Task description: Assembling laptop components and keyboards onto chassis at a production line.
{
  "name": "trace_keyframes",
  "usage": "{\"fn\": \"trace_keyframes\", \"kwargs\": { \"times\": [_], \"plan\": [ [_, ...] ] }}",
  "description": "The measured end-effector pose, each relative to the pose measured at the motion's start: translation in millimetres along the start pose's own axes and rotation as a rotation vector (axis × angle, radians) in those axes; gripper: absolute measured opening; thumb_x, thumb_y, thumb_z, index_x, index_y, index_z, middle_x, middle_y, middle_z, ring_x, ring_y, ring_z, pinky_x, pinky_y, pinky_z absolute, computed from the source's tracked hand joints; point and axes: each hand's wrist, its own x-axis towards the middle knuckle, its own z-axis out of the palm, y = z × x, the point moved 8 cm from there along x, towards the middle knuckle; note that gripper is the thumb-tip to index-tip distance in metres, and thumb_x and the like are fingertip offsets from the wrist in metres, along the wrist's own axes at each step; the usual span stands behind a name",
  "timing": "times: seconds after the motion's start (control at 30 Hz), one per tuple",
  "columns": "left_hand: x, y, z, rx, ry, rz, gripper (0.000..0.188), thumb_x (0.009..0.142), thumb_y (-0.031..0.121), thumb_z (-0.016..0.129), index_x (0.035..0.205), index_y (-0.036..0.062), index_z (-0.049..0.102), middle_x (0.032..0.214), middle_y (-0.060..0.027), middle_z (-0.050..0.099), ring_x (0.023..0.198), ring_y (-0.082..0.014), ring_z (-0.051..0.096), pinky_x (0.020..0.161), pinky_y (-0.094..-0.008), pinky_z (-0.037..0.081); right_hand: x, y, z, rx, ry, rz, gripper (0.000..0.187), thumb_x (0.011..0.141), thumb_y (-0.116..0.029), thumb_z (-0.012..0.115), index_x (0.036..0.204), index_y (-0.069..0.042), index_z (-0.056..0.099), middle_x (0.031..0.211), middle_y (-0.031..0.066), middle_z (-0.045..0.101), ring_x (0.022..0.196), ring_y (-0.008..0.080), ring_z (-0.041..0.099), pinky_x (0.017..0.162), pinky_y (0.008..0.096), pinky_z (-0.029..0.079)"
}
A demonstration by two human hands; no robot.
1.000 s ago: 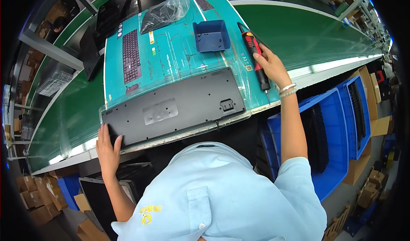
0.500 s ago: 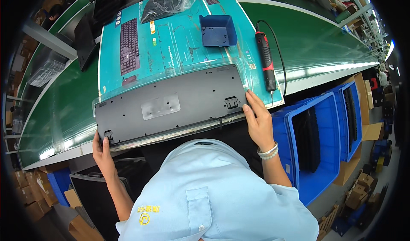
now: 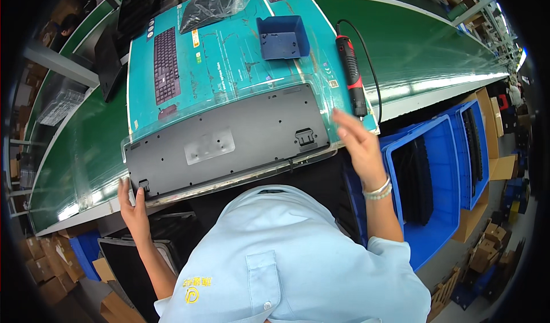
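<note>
A black keyboard (image 3: 252,134) lies back side up at the near edge of the work surface, within a clear plastic tray (image 3: 124,146). Screw holes, a pale label area and two folding feet show on its back. At its left end is my left hand (image 3: 136,211), fingers apart, the thumb by the near corner. My right hand (image 3: 365,156) is off the right end, open with nothing in it and slightly blurred. Just beyond its fingers lies a red and black electric screwdriver (image 3: 350,71); its tip is hidden. A small blue bin (image 3: 282,52) with a few screws stands behind the keyboard.
A teal printed cardboard sheet (image 3: 215,65) covers the work surface on a green conveyor belt (image 3: 401,54). A clear plastic bag (image 3: 220,5) with something dark lies at the back. Blue crates (image 3: 444,208) holding black keyboards stand at my right. Cardboard boxes (image 3: 51,266) are at lower left.
My right hand has let go of the keyboard's right end and moved right, toward the screwdriver. The left hand has loosened, its fingers lifting off the edge. The view has shifted slightly.
</note>
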Motion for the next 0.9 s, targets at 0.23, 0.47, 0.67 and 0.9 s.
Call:
{"fn": "trace_keyframes", "kwargs": {
  "times": [0.23, 0.47, 0.67, 0.9],
  "plan": [
    [22, 159, 52, -0.092, -0.167, 0.478, 0.034, 0.087, 0.006, 0.061, 0.121, 0.0001, 0.061, 0.118, -0.0115, 0.063, 0.107, -0.0253, 0.059, 0.095, -0.0340, 0.044, 97, 28, -64, -0.793, 0.288, 0.144, 0.051, 0.088, -0.039, 0.063, 0.118, 0.001, 0.062, 0.097, 0.0131, 0.068, 0.082, 0.0243, 0.066, 0.073, 0.0328, 0.052],
    [-9, 286, 181, -0.014, -0.327, 1.056, 0.018, 0.084, 0.012, 0.064, 0.099, 0.0015, 0.061, 0.096, -0.0110, 0.058, 0.085, -0.0285, 0.055, 0.078, -0.0375, 0.047, 126, 51, -53, -0.469, 0.187, 0.262, 0.049, 0.086, -0.037, 0.062, 0.113, 0.004, 0.062, 0.091, 0.0142, 0.066, 0.075, 0.0225, 0.065, 0.069, 0.0330, 0.053],
    [-5, 301, 219, 0.111, -0.304, 1.036, 0.020, 0.086, 0.015, 0.065, 0.099, 0.0009, 0.061, 0.092, -0.0105, 0.054, 0.081, -0.0272, 0.052, 0.074, -0.0358, 0.046, 110, 33, -69, 0.929, 0.287, 0.057, 0.043, 0.090, -0.035, 0.055, 0.117, -0.001, 0.055, 0.076, 0.0084, 0.061, 0.062, 0.0125, 0.060, 0.052, 0.0242, 0.046],
    [-5, 311, 228, 0.126, -0.271, 0.959, 0.019, 0.085, 0.019, 0.066, 0.092, 0.0030, 0.058, 0.088, -0.0101, 0.052, 0.079, -0.0266, 0.050, 0.072, -0.0357, 0.045, 96, -52, -50, 1.053, 0.131, -0.213, 0.073, 0.088, -0.062, 0.050, 0.125, 0.002, 0.049, 0.072, 0.0069, 0.059, 0.052, 0.0106, 0.056, 0.043, 0.0229, 0.044]
  ]
}}
